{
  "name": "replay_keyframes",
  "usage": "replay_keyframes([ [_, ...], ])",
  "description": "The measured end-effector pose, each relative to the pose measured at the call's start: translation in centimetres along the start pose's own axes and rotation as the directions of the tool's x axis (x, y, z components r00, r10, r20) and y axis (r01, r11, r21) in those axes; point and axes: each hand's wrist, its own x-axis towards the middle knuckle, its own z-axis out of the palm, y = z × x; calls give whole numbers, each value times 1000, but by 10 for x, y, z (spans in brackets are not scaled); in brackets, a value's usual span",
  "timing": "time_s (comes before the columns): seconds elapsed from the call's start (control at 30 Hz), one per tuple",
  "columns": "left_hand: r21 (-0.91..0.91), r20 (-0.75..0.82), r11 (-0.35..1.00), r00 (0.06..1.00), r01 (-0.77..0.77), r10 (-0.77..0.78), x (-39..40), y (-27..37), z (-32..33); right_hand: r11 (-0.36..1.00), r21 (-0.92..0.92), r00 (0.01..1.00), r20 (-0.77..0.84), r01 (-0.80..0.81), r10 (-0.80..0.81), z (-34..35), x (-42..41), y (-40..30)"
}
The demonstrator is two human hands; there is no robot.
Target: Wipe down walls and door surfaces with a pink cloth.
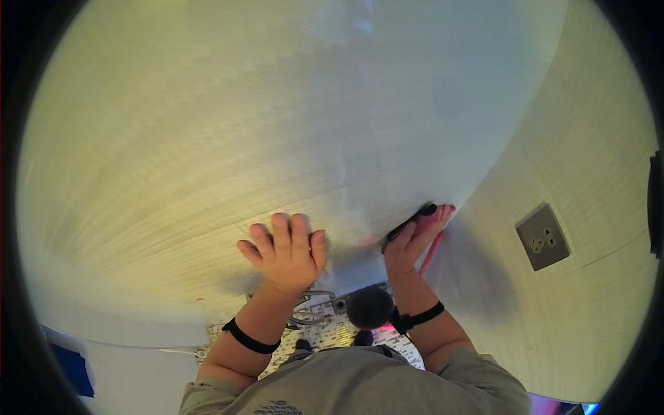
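Observation:
My left hand lies with its palm towards a pale, fine-textured wall covering, fingers spread and nothing in them. To its right, close to the inside corner, my right hand grips a narrow black bar-like tool held along the wall. Pink light or a pink part colours the fingertips there, and I cannot tell which. Beneath that hand a thin red strip slants down by the corner. A faint horizontal seam or crease runs across the covering above my left hand.
On the right-hand wall is a grey socket plate. Below my hands are a dark round object, bent metal tubing and a brick-patterned floor. A blue sheet shows at lower left, beside a thin cable.

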Motion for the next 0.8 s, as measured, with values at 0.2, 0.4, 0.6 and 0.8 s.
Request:
replay_keyframes([
  [0.2,-35,-19,999,999,-41,40,5,0,-3,876,19,851,231,481,-472,8,-12,-60],
  [0.4,-323,235,942,972,90,-12,6,-14,-38,869,1,863,116,495,-491,12,65,-98],
  [0.6,-220,175,923,944,315,-280,28,-99,-92,944,-52,946,33,325,-324,27,61,-188],
  [0.8,-16,-2,986,986,168,-168,28,-165,-88,800,30,773,239,599,-588,48,14,-247],
])
